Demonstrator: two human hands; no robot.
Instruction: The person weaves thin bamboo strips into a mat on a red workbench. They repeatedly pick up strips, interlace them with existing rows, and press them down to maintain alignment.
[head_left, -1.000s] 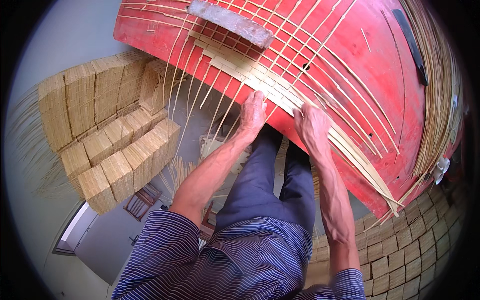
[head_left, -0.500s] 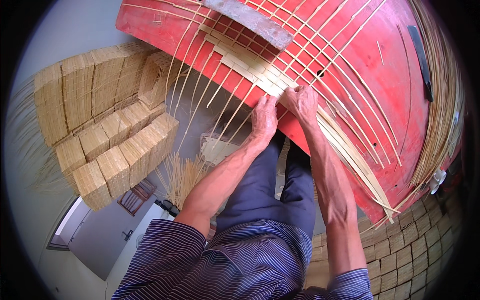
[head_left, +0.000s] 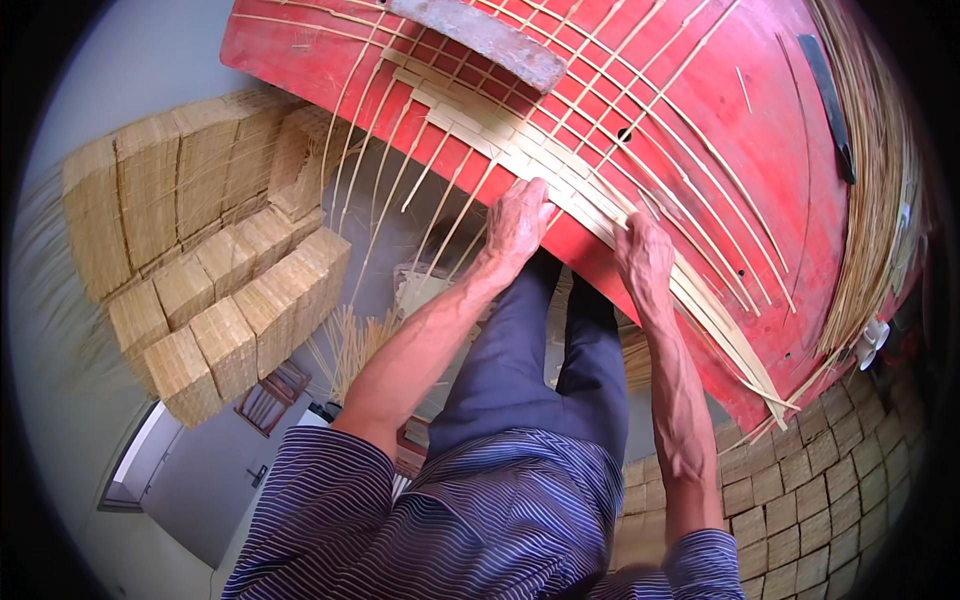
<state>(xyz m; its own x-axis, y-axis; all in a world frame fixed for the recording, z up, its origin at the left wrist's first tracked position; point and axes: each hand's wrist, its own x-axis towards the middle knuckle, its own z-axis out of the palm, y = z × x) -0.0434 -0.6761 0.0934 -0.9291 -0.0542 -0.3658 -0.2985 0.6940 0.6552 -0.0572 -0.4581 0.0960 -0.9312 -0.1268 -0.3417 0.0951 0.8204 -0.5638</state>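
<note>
A half-woven bamboo panel [head_left: 477,128] lies on the red table, a dense band of flat pale strips along its near side and open crossed strips beyond. At the right end of that band my left hand [head_left: 518,222] is closed, its fingertips on the woven edge. Farther right, my right hand [head_left: 646,255] is curled round the long flat bamboo strips [head_left: 722,332] that run out of the weave towards the table's right corner; its grip partly hides them. A rusty metal bar [head_left: 480,38] rests across the open lattice.
The red table [head_left: 730,180] has small holes. On its right lie a dark flat blade-like tool [head_left: 828,108] and a bundle of thin strips [head_left: 880,170]. Stacked woven blocks [head_left: 215,260] stand at left, more blocks [head_left: 800,490] at lower right. Loose strip ends overhang the near edge.
My right hand has slid right and nearer along the strips, away from my left hand. My left hand stays at the woven edge. The whole view has shifted slightly.
</note>
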